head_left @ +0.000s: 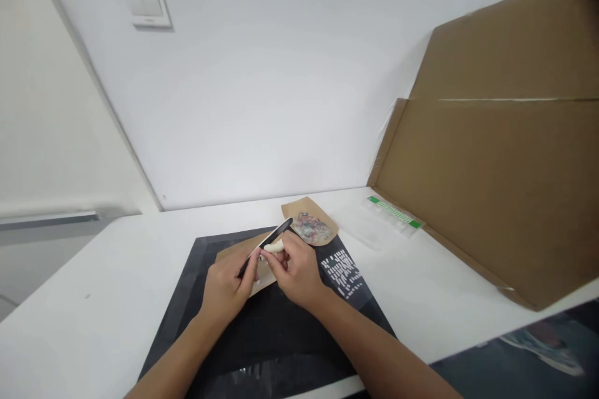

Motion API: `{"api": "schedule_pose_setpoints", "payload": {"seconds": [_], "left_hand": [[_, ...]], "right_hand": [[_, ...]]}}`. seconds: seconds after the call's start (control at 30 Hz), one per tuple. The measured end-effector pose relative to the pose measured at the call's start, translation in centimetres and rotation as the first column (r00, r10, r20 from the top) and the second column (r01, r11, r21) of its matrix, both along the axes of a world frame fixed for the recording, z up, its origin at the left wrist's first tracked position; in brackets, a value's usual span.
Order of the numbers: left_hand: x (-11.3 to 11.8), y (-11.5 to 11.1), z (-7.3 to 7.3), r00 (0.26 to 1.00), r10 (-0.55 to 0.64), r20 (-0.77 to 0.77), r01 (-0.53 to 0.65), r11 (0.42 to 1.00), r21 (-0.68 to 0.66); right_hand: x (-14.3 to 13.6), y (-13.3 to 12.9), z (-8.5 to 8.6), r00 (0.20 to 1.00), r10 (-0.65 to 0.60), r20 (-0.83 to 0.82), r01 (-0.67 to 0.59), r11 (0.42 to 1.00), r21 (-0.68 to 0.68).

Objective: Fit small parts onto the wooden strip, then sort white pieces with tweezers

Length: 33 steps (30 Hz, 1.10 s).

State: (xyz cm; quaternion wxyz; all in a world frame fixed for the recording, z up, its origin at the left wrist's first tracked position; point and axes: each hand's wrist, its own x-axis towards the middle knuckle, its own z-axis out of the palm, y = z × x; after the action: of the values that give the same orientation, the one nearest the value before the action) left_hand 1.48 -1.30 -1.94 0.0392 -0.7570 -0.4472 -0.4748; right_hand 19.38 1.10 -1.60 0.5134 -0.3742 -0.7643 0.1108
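My left hand (229,282) is closed on a long, thin black-and-white strip (279,230) that slants up to the right. My right hand (297,265) is closed too, with a cream-coloured covering (274,247) on one finger. The fingertips of both hands meet; whatever tiny thing lies between them is too small to make out. Beneath the hands lies a brown paper sheet (227,254) on a black mat (266,336). To the right, several small pale pieces (344,271) sit in rows on the mat.
Behind the right hand, a brown paper piece (292,207) carries a crumpled, multicoloured clump (311,229). A clear packet with green ends (394,212) lies on the white table (60,305). An opened cardboard box (496,187) stands at the right. A wall rises behind.
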Motion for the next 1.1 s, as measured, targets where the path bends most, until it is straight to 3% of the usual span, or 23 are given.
{"api": "schedule_pose_setpoints", "payload": {"seconds": [0.27, 0.33, 0.53, 0.77, 1.0, 1.1], "left_hand": [[0.1, -0.1, -0.1, 1.000, -0.010, 0.017, 0.011, 1.000, -0.011], [0.1, -0.1, -0.1, 1.000, -0.014, 0.019, 0.014, 1.000, -0.006], [0.0, -0.2, -0.1, 1.000, -0.016, 0.022, 0.016, 1.000, -0.009], [0.1, -0.1, 0.0, 1.000, -0.019, 0.020, 0.020, 0.999, -0.028], [0.1, -0.1, 0.1, 0.999, -0.023, 0.045, 0.024, 1.000, -0.021], [0.1, -0.1, 0.0, 0.999, -0.015, 0.051, 0.016, 1.000, -0.019]], "right_hand": [[1.7, 2.3, 0.1, 0.961, -0.237, -0.140, 0.237, 0.971, -0.014], [1.5, 1.9, 0.1, 0.971, -0.202, -0.127, 0.202, 0.979, -0.007], [-0.3, 0.0, -0.3, 0.996, 0.064, -0.055, -0.067, 0.997, -0.044], [0.8, 1.2, 0.1, 0.988, -0.115, -0.103, 0.110, 0.993, -0.051], [0.2, 0.4, -0.6, 1.000, 0.018, 0.017, -0.018, 1.000, 0.001], [0.3, 0.7, -0.5, 0.998, -0.057, -0.010, 0.057, 0.998, 0.004]]}}
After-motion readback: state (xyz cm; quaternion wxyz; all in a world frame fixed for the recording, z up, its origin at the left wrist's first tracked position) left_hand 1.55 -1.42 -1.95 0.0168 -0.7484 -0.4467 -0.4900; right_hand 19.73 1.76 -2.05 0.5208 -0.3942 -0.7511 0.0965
